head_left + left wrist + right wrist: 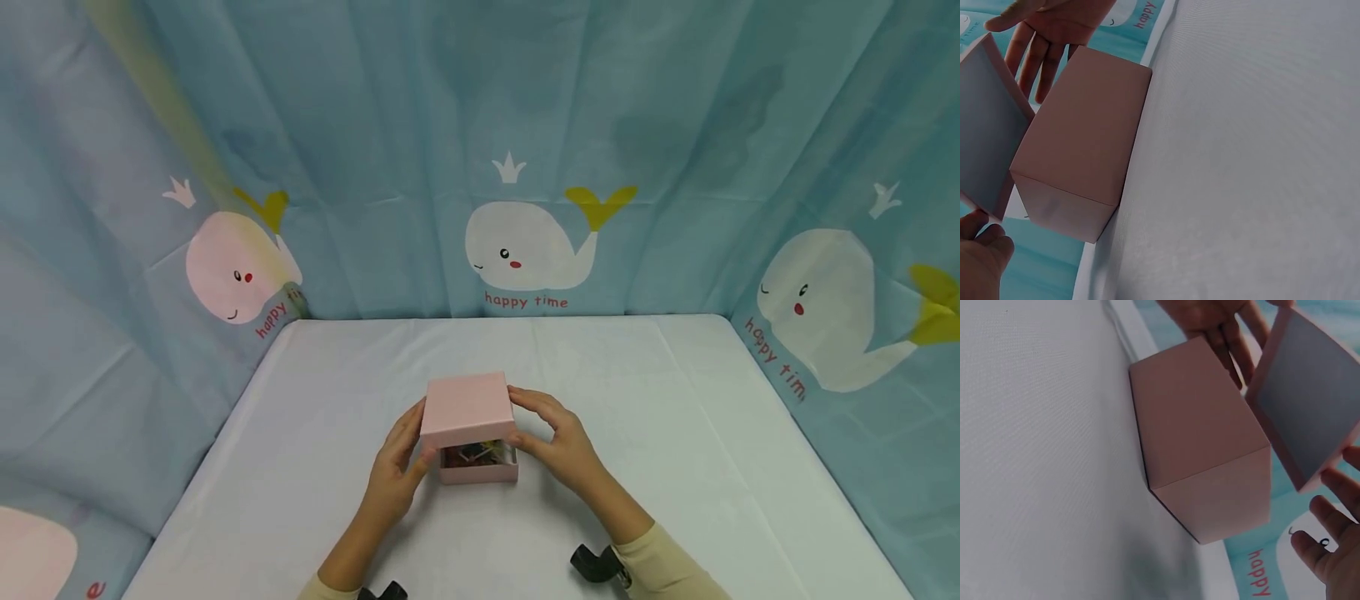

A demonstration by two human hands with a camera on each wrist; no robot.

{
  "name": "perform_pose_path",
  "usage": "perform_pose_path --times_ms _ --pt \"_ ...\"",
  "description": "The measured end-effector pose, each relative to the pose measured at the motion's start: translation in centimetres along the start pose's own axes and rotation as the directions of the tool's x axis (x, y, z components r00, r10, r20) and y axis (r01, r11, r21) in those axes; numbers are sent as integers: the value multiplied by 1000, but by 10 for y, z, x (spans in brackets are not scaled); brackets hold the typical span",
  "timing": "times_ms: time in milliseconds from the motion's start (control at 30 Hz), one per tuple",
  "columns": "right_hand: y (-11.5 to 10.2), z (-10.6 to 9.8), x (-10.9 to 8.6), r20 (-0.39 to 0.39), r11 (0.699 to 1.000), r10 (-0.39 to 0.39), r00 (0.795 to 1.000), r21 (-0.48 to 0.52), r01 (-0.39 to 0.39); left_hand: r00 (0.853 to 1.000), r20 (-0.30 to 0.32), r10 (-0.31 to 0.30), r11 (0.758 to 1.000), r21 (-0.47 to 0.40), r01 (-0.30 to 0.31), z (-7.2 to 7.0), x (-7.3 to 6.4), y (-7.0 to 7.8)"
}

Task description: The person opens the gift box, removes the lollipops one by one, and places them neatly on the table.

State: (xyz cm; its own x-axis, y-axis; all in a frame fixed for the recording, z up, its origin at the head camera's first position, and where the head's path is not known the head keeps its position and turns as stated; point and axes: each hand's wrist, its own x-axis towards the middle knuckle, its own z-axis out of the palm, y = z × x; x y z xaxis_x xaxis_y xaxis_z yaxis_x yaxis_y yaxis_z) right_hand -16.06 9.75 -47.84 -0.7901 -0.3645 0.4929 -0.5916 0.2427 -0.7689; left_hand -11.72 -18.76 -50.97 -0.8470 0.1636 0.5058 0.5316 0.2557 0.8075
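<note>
A pink box [480, 475] stands on the white table, and small mixed items [476, 453], too jumbled to name, show inside it. Its pink lid [468, 406] is raised and tilted above it, front edge up, so its pale underside [988, 128] shows in both wrist views. My left hand [397, 467] holds the lid's left side, thumb near the front corner. On the opposite side my right hand [558, 440] grips the lid, thumb at the front corner and fingers farther back. The back of the box interior is hidden under the lid.
The white tabletop [637, 383] spreads around the box. Blue curtains [397, 167] printed with whales enclose the table at the back and both sides. A black wrist mount [596, 564] sits at the right sleeve.
</note>
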Motion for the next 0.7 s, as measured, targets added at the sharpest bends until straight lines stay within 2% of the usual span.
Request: perform_pose_path --times_ms 200,400,567,700 --pt "9 1 -2 16 999 -53 998 12 53 998 -62 -22 1000 -21 21 2 -1 -3" --pt "10 2 -1 19 997 -68 998 22 67 999 -44 12 997 -77 -15 1 -2 -7" --pt "11 4 -1 11 996 -90 996 8 90 999 -41 -11 996 -87 8 3 -1 -5" --pt "12 5 0 -2 994 -111 994 10 111 999 -30 -31 999 -24 30 4 0 -4"
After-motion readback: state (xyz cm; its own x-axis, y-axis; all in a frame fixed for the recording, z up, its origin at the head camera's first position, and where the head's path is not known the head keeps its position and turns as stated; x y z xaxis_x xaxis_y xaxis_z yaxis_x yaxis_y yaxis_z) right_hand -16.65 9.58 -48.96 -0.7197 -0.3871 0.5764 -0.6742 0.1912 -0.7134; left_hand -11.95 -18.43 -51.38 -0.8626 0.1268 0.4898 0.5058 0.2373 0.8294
